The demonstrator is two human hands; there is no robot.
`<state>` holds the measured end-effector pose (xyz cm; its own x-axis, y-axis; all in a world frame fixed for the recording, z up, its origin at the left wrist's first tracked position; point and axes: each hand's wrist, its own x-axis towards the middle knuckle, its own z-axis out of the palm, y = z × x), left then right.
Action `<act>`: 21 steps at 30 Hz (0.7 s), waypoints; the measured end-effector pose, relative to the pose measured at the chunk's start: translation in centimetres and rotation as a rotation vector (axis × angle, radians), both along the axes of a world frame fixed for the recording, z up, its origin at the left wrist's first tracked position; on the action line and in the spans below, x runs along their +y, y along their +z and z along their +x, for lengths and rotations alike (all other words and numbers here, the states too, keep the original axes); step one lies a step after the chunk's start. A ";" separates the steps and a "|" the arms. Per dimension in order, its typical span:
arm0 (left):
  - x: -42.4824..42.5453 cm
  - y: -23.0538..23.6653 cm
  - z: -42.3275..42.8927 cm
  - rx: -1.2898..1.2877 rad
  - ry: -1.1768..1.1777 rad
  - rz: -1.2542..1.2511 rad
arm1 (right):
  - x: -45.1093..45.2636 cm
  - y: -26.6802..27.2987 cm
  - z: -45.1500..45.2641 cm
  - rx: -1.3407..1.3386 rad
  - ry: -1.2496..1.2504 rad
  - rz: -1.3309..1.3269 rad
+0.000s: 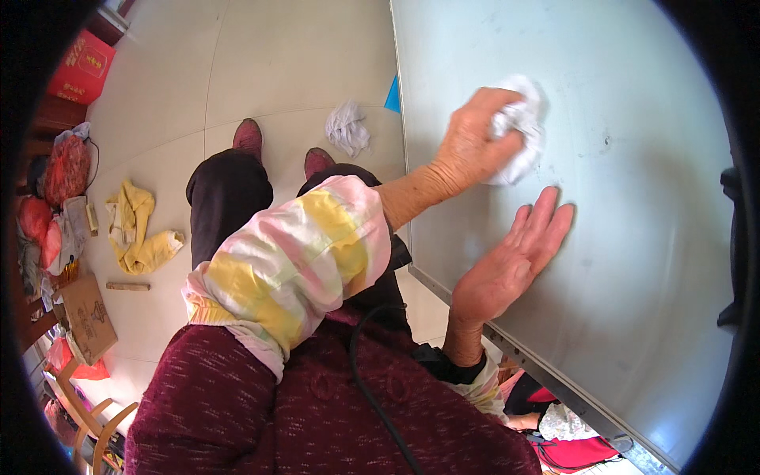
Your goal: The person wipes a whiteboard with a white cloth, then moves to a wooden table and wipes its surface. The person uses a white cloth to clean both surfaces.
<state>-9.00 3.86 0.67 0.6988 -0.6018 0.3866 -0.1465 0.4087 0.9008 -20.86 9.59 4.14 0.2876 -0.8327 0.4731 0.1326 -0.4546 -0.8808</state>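
Note:
My left hand point(475, 139), in a pink, white and yellow sleeve cover, reaches across to the right and grips a crumpled white cloth point(519, 133). The cloth lies against a large pale, smooth panel point(629, 249) with a metal edge, and looks slightly blurred. Nearer my body, my right hand point(510, 261) rests on the same panel, fingers extended and somewhat apart, holding nothing. Small dark marks show on the panel to the right of the cloth. The part of the cloth under my left fingers is hidden.
Another white cloth point(347, 129) lies on the tiled floor beside my shoes. Further left are a yellow garment point(133, 228), a short wooden strip point(127, 286), a cardboard box point(89, 320), filled bags point(68, 169) and a wooden chair point(89, 409). A black cable hangs over my front.

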 end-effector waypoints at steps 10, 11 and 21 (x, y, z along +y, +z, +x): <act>0.3 3.3 0.3 0.190 -0.065 0.127 | -0.8 2.8 -0.4 0.549 -0.131 -0.424; -0.2 4.6 0.2 0.124 -0.047 -0.009 | -0.6 3.0 -0.5 0.495 -0.142 -0.416; 2.9 1.6 -2.6 -0.484 -0.158 -0.213 | 0.2 3.4 -0.2 0.336 -0.131 -0.329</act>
